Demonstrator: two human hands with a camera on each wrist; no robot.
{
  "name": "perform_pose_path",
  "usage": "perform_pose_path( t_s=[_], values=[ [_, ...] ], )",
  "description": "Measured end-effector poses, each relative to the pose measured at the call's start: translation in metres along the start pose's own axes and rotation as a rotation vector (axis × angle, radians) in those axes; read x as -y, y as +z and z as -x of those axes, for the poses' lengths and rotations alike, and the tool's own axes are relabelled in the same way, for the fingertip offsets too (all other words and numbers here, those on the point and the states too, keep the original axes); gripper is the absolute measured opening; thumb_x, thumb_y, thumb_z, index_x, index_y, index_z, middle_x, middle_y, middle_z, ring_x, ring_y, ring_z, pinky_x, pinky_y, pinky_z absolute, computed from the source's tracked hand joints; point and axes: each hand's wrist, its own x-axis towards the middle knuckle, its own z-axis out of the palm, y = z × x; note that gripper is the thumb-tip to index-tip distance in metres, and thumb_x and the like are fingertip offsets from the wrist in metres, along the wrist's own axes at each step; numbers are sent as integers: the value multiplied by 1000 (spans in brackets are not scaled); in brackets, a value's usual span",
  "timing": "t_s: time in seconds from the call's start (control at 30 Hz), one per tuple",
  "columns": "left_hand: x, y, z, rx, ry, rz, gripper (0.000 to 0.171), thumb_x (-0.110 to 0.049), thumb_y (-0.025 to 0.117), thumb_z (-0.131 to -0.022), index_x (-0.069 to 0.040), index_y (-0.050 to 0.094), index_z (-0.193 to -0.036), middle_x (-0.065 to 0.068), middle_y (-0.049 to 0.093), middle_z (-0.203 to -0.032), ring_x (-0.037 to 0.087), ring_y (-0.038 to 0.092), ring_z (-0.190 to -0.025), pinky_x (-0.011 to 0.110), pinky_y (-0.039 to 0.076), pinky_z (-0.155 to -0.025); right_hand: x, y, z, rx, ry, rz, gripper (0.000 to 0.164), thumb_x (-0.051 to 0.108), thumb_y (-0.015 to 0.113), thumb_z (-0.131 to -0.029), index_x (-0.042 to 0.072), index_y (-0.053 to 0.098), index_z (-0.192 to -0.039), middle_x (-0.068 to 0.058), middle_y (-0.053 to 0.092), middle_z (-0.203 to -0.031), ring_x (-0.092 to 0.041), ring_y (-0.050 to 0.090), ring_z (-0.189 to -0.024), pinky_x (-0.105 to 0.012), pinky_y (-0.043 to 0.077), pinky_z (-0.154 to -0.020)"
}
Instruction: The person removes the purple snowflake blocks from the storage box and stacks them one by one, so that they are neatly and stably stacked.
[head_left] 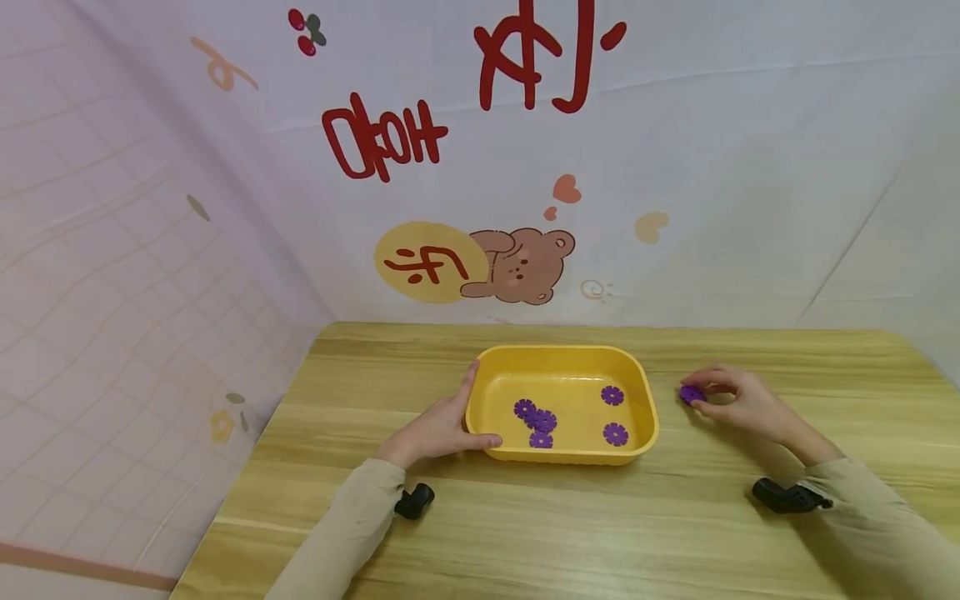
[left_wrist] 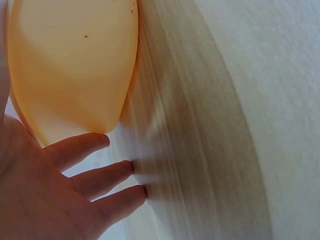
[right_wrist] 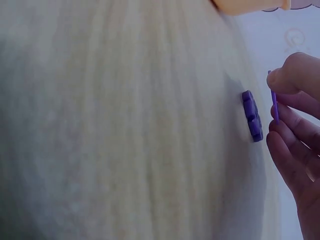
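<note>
A yellow plastic basin (head_left: 562, 457) sits on the table, with several purple notched snowflake discs (head_left: 616, 433) on its floor. My left hand (head_left: 438, 427) holds the basin's left end, thumb over the near corner of the rim and a fingertip at the far corner. In the left wrist view, spread fingers (left_wrist: 102, 180) lie along the basin's outer wall (left_wrist: 75, 65). Right of the basin, my right hand (head_left: 742, 407) pinches a thin purple disc (right_wrist: 275, 102) between thumb and fingers. Close to those fingertips another purple disc (right_wrist: 252, 116) stands out against the tabletop.
The wood-grain table (head_left: 600, 533) reaches back to a white cloth backdrop (head_left: 720, 150) printed with a bear, hearts and red characters. A gridded cloth (head_left: 105, 275) hangs on the left. Dark wrist devices (head_left: 787, 497) sit by both sleeves.
</note>
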Motion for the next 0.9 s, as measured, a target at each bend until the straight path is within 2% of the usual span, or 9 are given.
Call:
perform_pose_path(
  t_s=[0.2,0.37,0.53,0.77,0.9],
  values=[
    [0,0,-1,2,-1,-1,121,-55,74,-79,-24,-17,-153,8,61,-102,14,57,-79,35,46,-84,-4,0,2,-6,31,78,35,-8,79,-73,-3,69,-106,-16,65,-103,-8,62,-89,-14,48,-75],
    [1,0,-1,-3,2,-16,121,-56,73,-79,-24,-17,-153,9,62,-104,14,58,-82,36,45,-88,-7,1,2,-21,25,129,34,-11,79,-72,-4,69,-103,-17,66,-99,-13,64,-83,-19,51,-69],
    [0,0,-1,-4,4,-17,121,-56,73,-79,-24,-16,-153,10,62,-108,13,58,-83,37,45,-90,-7,2,2,-25,24,130,33,-10,79,-72,-3,70,-103,-16,66,-98,-15,64,-80,-22,53,-67],
    [1,0,0,2,-1,-13,121,-56,73,-79,-24,-17,-153,5,62,-98,13,58,-79,36,45,-87,-4,1,2,-18,10,113,32,-5,80,-74,1,71,-104,-12,66,-98,-10,63,-82,-18,51,-67],
    [1,1,0,3,-6,-10,121,-56,73,-80,-25,-17,-153,4,62,-100,13,57,-81,36,45,-88,-5,2,2,-16,9,104,32,-4,80,-74,2,71,-104,-12,66,-99,-9,62,-82,-18,51,-67]
  ],
)
